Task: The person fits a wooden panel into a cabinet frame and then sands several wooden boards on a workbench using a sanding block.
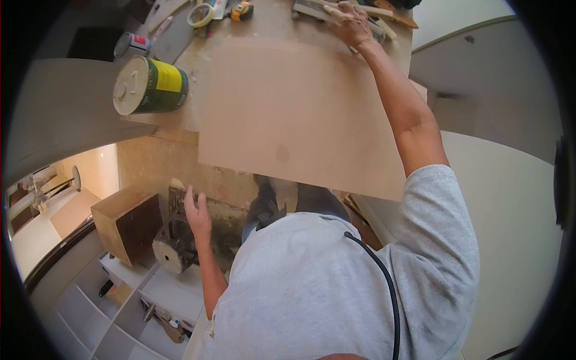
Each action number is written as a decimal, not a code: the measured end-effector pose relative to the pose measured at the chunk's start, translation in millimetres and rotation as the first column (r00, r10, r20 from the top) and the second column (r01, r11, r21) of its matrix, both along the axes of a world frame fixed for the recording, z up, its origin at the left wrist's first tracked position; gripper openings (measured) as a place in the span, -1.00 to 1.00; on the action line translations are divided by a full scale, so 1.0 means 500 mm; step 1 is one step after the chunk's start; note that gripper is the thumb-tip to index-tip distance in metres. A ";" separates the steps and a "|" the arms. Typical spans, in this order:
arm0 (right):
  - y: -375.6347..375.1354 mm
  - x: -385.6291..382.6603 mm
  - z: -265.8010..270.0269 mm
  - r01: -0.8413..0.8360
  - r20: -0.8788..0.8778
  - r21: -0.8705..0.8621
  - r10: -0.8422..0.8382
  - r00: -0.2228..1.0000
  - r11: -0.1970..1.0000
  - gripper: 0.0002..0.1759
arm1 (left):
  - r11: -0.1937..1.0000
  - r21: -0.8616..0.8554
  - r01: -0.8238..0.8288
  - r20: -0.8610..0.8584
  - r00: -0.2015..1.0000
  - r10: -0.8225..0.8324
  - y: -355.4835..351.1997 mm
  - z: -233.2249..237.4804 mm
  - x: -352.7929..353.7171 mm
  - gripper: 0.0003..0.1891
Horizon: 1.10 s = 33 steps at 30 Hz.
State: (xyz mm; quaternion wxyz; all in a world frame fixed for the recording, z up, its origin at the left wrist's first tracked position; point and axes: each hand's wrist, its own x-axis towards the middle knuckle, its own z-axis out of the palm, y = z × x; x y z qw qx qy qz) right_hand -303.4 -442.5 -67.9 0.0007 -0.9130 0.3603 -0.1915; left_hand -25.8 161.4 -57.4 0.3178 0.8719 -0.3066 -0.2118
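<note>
A large flat wooden board (288,114) lies on the workbench and juts past its front edge toward me. Beyond its far edge my right hand (350,25) reaches into a pile of wooden strips and tools. Its fingers are bent down onto a pale strip (318,10); what they grip is partly hidden. My left hand (197,213) hangs low at my left side, below the bench, with fingers apart and nothing in it.
On the bench's left side stand a green and yellow can (161,86) and a smaller tin (132,45). Farther back lie a roll of tape (200,15) and a tape measure (242,11). Lower left are a wooden box (126,222) and white shelving (129,333).
</note>
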 end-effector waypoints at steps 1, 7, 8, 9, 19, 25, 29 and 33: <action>0.014 0.000 -0.021 0.006 -0.010 0.024 -0.006 1.000 1.000 -0.54 | 0.991 0.039 0.126 0.096 0.987 -0.129 -0.059 0.038 -0.022 -0.44; 0.074 -0.118 -0.023 0.256 0.439 0.057 -0.255 0.861 0.965 -0.23 | 0.453 0.123 0.883 0.102 0.443 -0.891 -0.400 0.095 -0.303 -0.29; 0.099 -0.160 -0.013 0.288 0.459 -0.046 -0.236 0.856 0.956 -0.43 | 0.330 -0.045 0.943 0.109 0.333 -0.937 -0.439 0.044 -0.371 -0.27; 0.137 -0.208 0.000 0.318 0.478 -0.147 -0.214 0.852 0.937 -0.62 | 0.245 -0.140 0.959 0.124 0.262 -0.957 -0.473 0.012 -0.439 -0.28; 0.502 -0.441 -0.085 0.621 0.032 0.325 -0.665 0.747 0.713 -0.40 | 0.433 0.064 0.899 0.449 0.362 -0.817 -0.829 -0.160 -0.511 -0.25; 0.516 -0.007 -0.049 0.332 0.066 0.579 -0.448 0.892 0.745 -0.23 | 0.826 0.446 0.344 0.570 0.603 -0.558 -0.603 -0.116 -0.022 -0.39; 0.684 0.211 -0.126 -0.321 0.322 0.358 0.206 0.924 0.877 -0.29 | 0.831 0.549 -0.085 0.596 0.737 -0.319 -0.217 -0.118 0.152 -0.36; 0.772 0.142 -0.106 -0.323 0.386 0.427 0.153 0.910 0.845 -0.28 | 0.937 0.349 0.002 0.620 0.749 -0.233 -0.071 -0.086 0.072 -0.30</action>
